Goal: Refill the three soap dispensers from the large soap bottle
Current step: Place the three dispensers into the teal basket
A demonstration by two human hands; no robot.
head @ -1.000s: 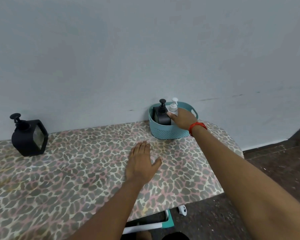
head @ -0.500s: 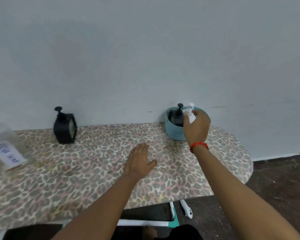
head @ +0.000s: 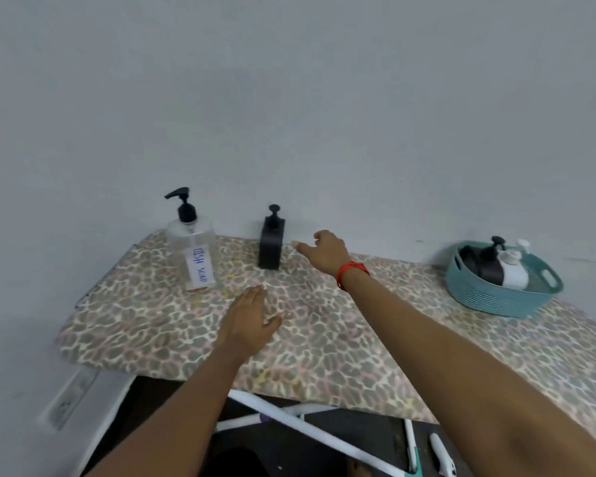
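A large clear soap bottle (head: pixel 194 249) with a black pump and a "DISH SOAP" label stands at the back left of the table. A black dispenser (head: pixel 272 242) stands to its right by the wall. My right hand (head: pixel 324 251), with a red wristband, hovers just right of that dispenser, fingers loose and holding nothing. My left hand (head: pixel 250 320) rests flat on the leopard-print table (head: pixel 324 346). At the right, a teal basket (head: pixel 496 297) holds a black dispenser (head: pixel 484 263) and a white dispenser (head: pixel 512 270).
The grey wall runs directly behind the table. White frame legs (head: pixel 289 421) and dark floor show below the front edge. A white power strip (head: pixel 71 395) lies at the lower left.
My right hand has left the white dispenser in the basket and swung left to the black dispenser by the wall. The view has turned left, bringing the large soap bottle fully into sight.
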